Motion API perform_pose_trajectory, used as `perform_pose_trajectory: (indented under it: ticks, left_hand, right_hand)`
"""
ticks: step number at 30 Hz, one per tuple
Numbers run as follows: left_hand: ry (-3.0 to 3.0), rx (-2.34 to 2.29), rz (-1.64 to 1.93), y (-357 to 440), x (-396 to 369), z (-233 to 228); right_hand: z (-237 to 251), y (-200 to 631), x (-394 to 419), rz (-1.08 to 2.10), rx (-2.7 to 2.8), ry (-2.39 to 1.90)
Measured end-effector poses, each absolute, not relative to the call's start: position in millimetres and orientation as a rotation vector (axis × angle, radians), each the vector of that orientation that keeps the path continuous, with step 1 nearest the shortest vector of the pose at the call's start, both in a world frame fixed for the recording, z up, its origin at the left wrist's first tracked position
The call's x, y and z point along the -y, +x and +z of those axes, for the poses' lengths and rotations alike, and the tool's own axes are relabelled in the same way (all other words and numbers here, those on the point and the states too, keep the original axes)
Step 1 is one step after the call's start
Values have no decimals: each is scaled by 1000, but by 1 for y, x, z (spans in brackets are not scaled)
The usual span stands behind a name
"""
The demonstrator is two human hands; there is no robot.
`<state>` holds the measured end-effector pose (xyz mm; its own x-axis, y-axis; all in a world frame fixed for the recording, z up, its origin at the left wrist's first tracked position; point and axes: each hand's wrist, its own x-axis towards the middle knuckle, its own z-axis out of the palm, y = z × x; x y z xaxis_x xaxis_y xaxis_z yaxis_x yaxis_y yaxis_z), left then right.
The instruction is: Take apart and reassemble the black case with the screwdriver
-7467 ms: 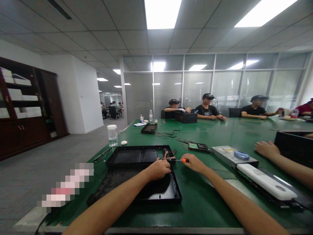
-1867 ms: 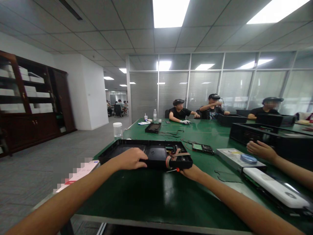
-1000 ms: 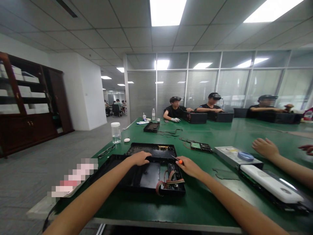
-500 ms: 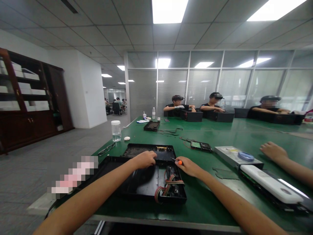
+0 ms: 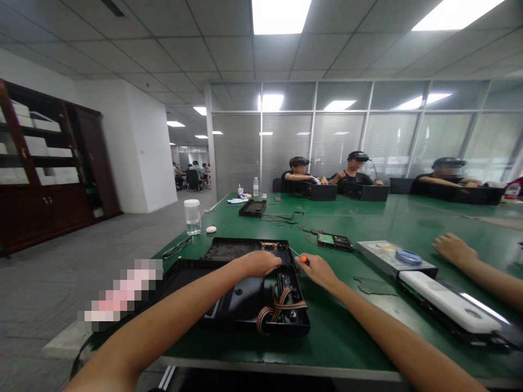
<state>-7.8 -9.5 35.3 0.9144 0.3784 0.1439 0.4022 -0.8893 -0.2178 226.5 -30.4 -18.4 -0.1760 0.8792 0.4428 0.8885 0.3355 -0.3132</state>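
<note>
A black plastic case (image 5: 245,294) lies opened out in front of me, its far panel (image 5: 229,250) tipped back with a small brass-coloured strip near its right end. Striped ribbon cables (image 5: 281,304) loop out of the near right compartment. My left hand (image 5: 263,264) is over the seam between the two halves, fingers curled together; what they pinch, if anything, is hidden. At the case's right edge, my right hand (image 5: 321,270) grips a screwdriver (image 5: 303,259) with an orange and black handle. Its thin shaft points up and left toward the far panel's right corner.
Left of the case stand a clear jar (image 5: 192,218) and glasses (image 5: 177,247). A small circuit-board unit (image 5: 335,240) lies beyond. On the right are a metal box (image 5: 378,256), a white-topped device (image 5: 447,299) and another person's arm (image 5: 461,256). Several people sit across the green table (image 5: 351,218).
My left hand has moved right, toward the case's right side. My right hand has shifted slightly, and the screwdriver's shaft now angles up more steeply. Across the table, people's arms have moved.
</note>
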Motion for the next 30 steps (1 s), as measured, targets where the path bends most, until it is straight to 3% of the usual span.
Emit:
perform_pose_trajectory:
  ticks: [11,21,30]
  left_hand:
    - [-3182,718,-556,10,-6,4]
    - [-3114,696,-435,10,-1,6]
    - [-3116,669,-465,3,-2,5]
  right_hand:
    - [-17,240,26,22,1920,-1567]
    - [-14,245,25,59,1910,-1535]
    - [-9,260,15,554,1803,-1217]
